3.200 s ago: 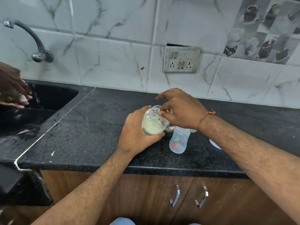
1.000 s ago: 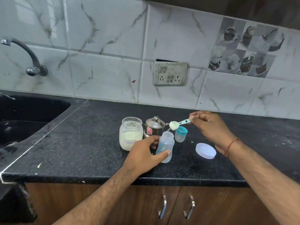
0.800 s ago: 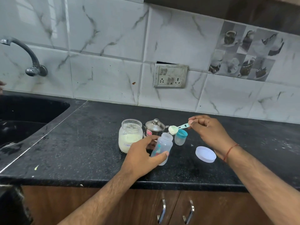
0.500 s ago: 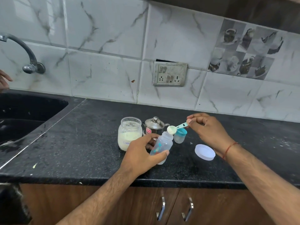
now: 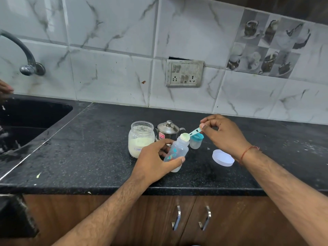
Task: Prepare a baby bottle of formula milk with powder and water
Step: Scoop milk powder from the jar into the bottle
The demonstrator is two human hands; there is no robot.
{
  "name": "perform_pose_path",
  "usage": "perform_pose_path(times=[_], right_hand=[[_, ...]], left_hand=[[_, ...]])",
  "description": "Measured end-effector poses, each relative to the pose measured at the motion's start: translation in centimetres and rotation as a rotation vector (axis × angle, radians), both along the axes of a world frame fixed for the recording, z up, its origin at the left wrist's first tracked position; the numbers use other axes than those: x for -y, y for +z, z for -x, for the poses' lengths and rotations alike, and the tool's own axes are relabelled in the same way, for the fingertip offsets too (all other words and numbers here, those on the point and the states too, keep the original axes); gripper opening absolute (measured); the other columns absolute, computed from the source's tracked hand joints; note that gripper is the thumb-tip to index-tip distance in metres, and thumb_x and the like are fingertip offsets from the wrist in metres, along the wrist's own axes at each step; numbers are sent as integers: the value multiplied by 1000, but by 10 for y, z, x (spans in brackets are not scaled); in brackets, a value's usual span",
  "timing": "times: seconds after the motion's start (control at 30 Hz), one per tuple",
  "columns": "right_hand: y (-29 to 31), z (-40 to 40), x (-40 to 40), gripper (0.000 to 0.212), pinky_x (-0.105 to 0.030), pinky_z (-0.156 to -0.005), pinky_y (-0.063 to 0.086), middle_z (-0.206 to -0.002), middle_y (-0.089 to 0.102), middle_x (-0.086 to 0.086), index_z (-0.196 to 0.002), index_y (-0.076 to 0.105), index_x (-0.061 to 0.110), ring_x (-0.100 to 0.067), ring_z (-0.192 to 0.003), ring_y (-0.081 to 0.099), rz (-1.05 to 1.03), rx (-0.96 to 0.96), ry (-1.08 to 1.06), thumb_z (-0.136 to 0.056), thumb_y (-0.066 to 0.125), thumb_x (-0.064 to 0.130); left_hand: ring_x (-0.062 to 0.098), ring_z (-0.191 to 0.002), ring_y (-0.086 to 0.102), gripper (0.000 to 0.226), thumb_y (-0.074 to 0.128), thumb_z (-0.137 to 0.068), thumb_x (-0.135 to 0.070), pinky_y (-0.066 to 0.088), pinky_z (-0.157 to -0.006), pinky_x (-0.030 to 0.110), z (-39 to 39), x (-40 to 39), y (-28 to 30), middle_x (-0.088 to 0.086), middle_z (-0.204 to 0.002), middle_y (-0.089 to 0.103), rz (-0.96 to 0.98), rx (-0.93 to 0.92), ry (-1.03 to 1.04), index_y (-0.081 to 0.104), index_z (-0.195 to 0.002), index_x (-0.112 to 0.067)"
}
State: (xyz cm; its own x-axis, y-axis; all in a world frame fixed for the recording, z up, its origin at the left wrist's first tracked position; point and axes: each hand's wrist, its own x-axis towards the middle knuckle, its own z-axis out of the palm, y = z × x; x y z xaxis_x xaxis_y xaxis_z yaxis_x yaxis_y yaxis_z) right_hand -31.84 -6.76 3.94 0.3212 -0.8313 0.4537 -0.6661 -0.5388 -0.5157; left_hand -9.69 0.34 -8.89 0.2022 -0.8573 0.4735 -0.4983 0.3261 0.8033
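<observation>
My left hand (image 5: pixel 154 161) grips a clear baby bottle (image 5: pixel 177 151) with coloured prints, tilted to the right on the black counter (image 5: pixel 88 148). My right hand (image 5: pixel 223 134) pinches the handle of a teal scoop (image 5: pixel 188 134) heaped with pale powder, and the scoop's bowl rests at the bottle's open mouth. An open glass jar of formula powder (image 5: pixel 141 138) stands just left of the bottle. Behind them stands a small steel pot with a lid (image 5: pixel 168 130).
The bottle's teal cap piece (image 5: pixel 196 141) stands behind the bottle, and the jar's white lid (image 5: pixel 223 158) lies to the right. A black sink (image 5: pixel 26 121) and tap (image 5: pixel 26 55) are at the left, where another person's hand (image 5: pixel 5 88) shows. Cabinet handles (image 5: pixel 191 217) sit below the counter edge.
My left hand tilted the bottle to the right. My right hand lowered the heaped scoop onto the bottle's mouth. Earlier, both hands were opening the powder jar.
</observation>
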Motion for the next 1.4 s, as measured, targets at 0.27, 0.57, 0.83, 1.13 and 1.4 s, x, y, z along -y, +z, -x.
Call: perform_pose_path(times=[0.27, 0.57, 0.83, 1.13, 1.4], right_hand=[[3, 0, -7, 24, -39, -103, 44, -120, 65, 14, -91, 80, 20, -14, -116, 54, 163, -175, 34, -102, 63, 32], [2, -3, -19, 20, -61, -123, 24, -113, 67, 11, -91, 76, 20, -17, -117, 56, 436, -305, 97, -101, 63, 31], [1, -3, -21, 23, -37, -86, 49, -105, 67, 13, -96, 77, 23, -16, -106, 56, 439, -338, 197, -103, 60, 37], [3, 3, -20, 22, -33, -75, 47, -97, 69, 15, -97, 78, 28, -12, -93, 58, 386, -330, 167, -103, 60, 41], [10, 1, -24, 25, -33, -74, 48, -97, 68, 17, -99, 78, 28, -10, -89, 61, 394, -362, 158, -103, 58, 43]], left_hand=[[-2, -94, 74, 78, 86, -65, -80, 63, -80, 20, 0, 3, -3, -34, -104, 73, -21, -18, -12, 75, -132, -41], [4, -89, 76, 71, 92, -67, -77, 62, -77, 18, -1, 7, -9, -29, -104, 76, 8, -48, -18, 76, -128, -43], [2, -88, 75, 72, 92, -67, -76, 57, -74, 13, -2, 7, -9, -31, -105, 75, 8, -52, -22, 76, -128, -41], [5, -89, 75, 78, 91, -66, -78, 64, -81, 22, -2, 6, -8, -23, -101, 77, -17, -34, -23, 77, -132, -39], [2, -90, 74, 82, 91, -65, -79, 65, -84, 24, -2, 6, -8, -22, -102, 77, -35, -21, -6, 76, -135, -37]])
